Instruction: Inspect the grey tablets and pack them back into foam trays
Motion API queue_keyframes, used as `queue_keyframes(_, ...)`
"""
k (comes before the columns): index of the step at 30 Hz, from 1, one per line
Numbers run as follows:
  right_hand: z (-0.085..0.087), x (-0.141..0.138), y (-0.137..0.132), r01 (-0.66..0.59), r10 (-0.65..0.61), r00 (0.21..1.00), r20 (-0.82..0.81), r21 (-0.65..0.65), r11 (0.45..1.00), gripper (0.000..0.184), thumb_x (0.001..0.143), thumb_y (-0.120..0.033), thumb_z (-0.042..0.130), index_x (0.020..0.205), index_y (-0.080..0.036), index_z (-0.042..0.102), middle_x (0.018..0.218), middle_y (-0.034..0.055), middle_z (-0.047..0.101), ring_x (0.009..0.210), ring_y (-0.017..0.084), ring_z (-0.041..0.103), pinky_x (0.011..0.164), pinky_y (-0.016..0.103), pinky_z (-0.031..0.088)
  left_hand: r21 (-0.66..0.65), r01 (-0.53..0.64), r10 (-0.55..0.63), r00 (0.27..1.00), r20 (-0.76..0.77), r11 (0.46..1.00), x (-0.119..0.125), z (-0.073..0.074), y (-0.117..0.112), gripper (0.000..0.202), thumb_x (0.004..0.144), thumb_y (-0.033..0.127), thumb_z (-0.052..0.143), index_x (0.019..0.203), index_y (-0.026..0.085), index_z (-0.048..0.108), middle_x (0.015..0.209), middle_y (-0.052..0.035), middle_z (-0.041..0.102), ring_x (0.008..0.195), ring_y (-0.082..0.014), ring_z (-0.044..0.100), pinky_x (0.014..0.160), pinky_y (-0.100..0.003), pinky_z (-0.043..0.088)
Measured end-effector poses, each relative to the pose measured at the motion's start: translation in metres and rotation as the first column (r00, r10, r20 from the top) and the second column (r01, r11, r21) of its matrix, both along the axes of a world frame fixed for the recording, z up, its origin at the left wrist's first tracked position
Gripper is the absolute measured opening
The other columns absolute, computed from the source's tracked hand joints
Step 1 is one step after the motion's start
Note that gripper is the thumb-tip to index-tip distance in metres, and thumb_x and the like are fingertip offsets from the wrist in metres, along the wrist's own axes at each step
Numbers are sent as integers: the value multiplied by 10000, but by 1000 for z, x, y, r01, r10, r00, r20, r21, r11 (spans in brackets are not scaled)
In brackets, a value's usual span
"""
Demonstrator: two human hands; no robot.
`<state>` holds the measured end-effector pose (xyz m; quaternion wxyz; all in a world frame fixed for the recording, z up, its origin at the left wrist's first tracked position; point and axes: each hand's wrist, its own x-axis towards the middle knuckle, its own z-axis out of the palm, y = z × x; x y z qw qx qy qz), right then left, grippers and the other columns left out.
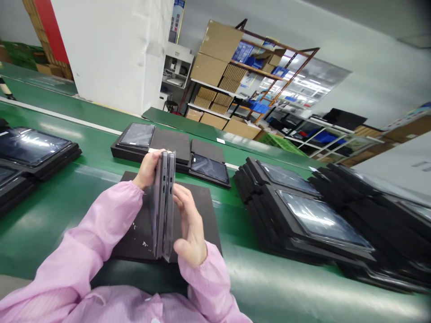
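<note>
Two slim grey devices [164, 206] held on edge, side by side, faces nearly together; narrow sides with small dark ports turned up to the viewer; clear film shows at the near end of the right one. They are above the black pad [129, 244], midway between the two hands; whether their lower edges rest on it, cannot tell.

Left hand [147, 169] closed about the far end of the pair, fingers folded over the corner; right hand [191, 222] loosely open along the right face, thumb spread well away from the fingers; fingertips at the surface, firm contact not certain. Both sleeves pink, gathered at the wrist.

Pad lies on a green bench [232, 220]; white crumbs [145, 244] near its left side. Right of it, a stack of black trays [269, 211], glossy panels [319, 220] on top; left, more trays [63, 157] with panels likewise; just beyond the pad, a black tray row [171, 143] bearing further panels. Behind: white pillar [107, 54]; cartons [220, 40]; green crate [278, 142].
</note>
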<state>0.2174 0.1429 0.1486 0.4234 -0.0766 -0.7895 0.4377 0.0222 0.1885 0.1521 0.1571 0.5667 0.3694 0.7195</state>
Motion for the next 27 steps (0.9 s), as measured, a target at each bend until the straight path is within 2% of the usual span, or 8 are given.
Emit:
queue_keyframes(2, 12, 3, 0, 2, -4, 997, -71, -32, 999, 722, 821, -729, 574, 1342, -231, 539, 1212, 122, 552, 1113, 296, 583, 935, 459, 519, 2, 17, -17, 1000, -24, 1000, 4, 3, -5, 593, 908, 697, 381, 592, 204, 479, 607, -24, 490, 582, -164, 416, 593, -339, 334)
queue_keyframes(6, 22, 1, -4, 27, -43, 991, -125, -126, 992, 470, 872, -500, 652, 1261, -252, 563, 1005, 53, 555, 835, 188, 567, 767, 351, 532, -17, 23, -24, 997, -79, 1000, 10, 7, -8, 597, 922, 687, 346, 621, 197, 507, 603, -14, 461, 561, -155, 389, 577, -336, 319)
queue_keyframes(9, 19, -1, -4, -29, -6, 986, -167, -205, 978, 456, 865, -353, 674, 1292, -279, 533, 947, 21, 541, 746, 149, 538, 689, 298, 521, -20, 33, -35, 995, -91, 999, 12, 7, -6, 586, 930, 669, 341, 618, 198, 496, 603, -14, 454, 568, -155, 386, 578, -333, 319)
queue_keyframes(12, 14, 1, -2, -60, 9, 981, -194, -257, 964, 463, 877, -311, 644, 1323, -276, 526, 902, 10, 537, 745, 148, 546, 681, 290, 518, -39, 18, -21, 996, -92, 999, 13, 6, -2, 564, 929, 656, 360, 627, 199, 492, 603, -12, 456, 573, -156, 380, 579, -332, 315)
queue_keyframes(15, 13, 4, 1, -43, -15, 981, -192, -297, 954, 416, 895, -310, 599, 1304, -256, 549, 861, 7, 548, 742, 153, 559, 675, 293, 519, -49, 11, -16, 993, -116, 999, 13, 6, 1, 562, 932, 656, 360, 625, 201, 478, 606, -10, 453, 582, -158, 386, 589, -333, 317)
queue_keyframes(21, 14, 4, 5, -18, -57, 973, -223, -320, 947, 353, 895, -213, 523, 1245, -252, 557, 743, -33, 540, 586, 114, 529, 536, 235, 471, -73, 27, -35, 992, -123, 997, 17, 8, 8, 597, 915, 706, 355, 622, 203, 488, 614, -15, 460, 601, -170, 410, 613, -342, 329)
queue_keyframes(27, 16, 4, 8, 51, -127, 969, -213, -332, 942, 340, 916, -179, 462, 1237, -252, 547, 744, -32, 543, 550, 104, 510, 512, 231, 454, -104, 19, -29, 995, -93, 994, 19, 5, 15, 668, 869, 805, 314, 616, 210, 481, 613, -18, 452, 606, -177, 409, 623, -351, 334)
